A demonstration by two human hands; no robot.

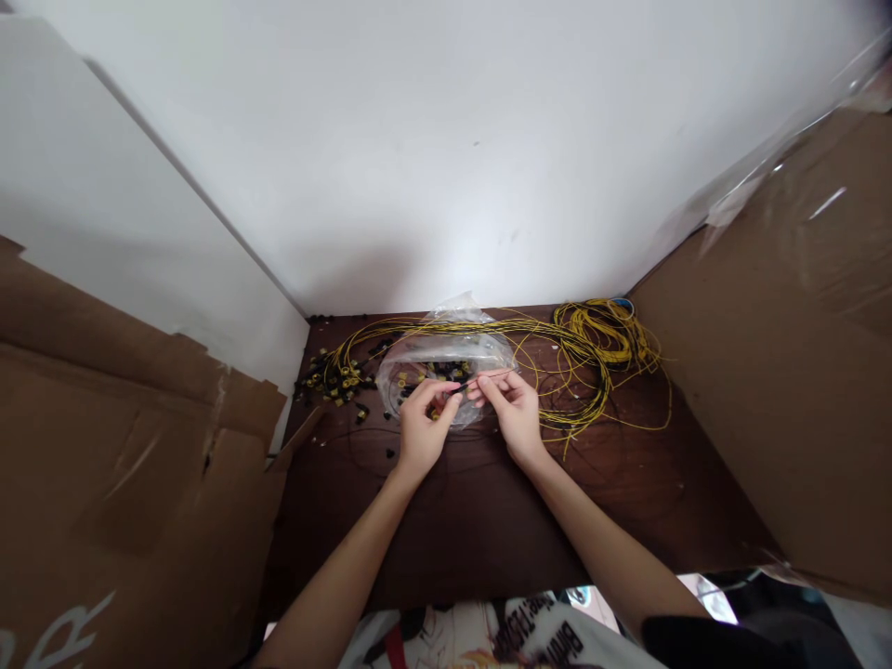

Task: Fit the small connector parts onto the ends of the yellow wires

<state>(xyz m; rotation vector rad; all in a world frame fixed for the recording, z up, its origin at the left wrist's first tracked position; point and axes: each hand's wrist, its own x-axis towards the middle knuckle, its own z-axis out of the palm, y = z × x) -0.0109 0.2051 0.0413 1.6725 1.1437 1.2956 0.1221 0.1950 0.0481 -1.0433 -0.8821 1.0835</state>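
White cloth with dark lettering, one shirt [452, 641], lies nearest, at the lower edge. Two bare forearms reach from there over one dark brown wooden tabletop [480, 530]. The left hand [422, 423] has its thumb and index finger closed on one slim black piece [458, 388], too small to identify further; the right hand [516, 413] pinches one thin reddish wire [498, 373] between thumb and fingers, just beside that piece. Both hands are raised in front of one clear plastic bag [456, 355] and hide part of it. Small black-and-yellow connectors show through the bag, too overlapped to count. One loose black bit [390, 453] lies on the wood, near the left wrist. To the left of the bag sits one heap of black-and-yellow connectors [345, 376], again past counting. From it one bundle of yellow and black cables [544, 330] runs across the bag's far part, over or under I cannot tell, and bends into loops on the right. Behind those loops lies one yellow-and-black coil [599, 339]. Two brown cardboard walls, a left one [139, 465] and a right one [780, 325], hem in the sides; one white panel [125, 214] rises behind the left cardboard, and one white wall [460, 167] closes off the back
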